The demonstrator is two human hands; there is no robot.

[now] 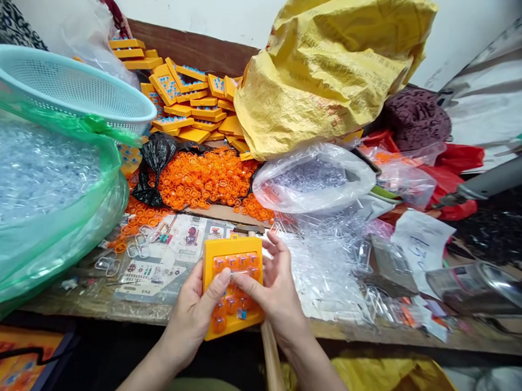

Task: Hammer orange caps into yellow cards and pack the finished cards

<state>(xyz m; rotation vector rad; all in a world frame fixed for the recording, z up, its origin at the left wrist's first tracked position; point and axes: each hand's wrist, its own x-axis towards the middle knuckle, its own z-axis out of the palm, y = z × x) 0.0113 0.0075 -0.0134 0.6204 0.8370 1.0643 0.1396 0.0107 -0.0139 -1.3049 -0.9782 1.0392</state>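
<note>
- Your left hand (194, 309) gripped the yellow tray (235, 246) by its left edge.
- Your right hand (281, 294) lay thumb-over, fingers loosely spread.
- Between them, the tray's long axis pointed away.

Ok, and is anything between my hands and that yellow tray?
Nothing visible is: your left hand grips the left side of the yellow tray, and your right hand is at its right side, thumb reaching over the orange pieces.

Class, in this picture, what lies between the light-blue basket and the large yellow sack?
A pile of yellow trays lies between the basket and the sack, seen in the head view.
</note>
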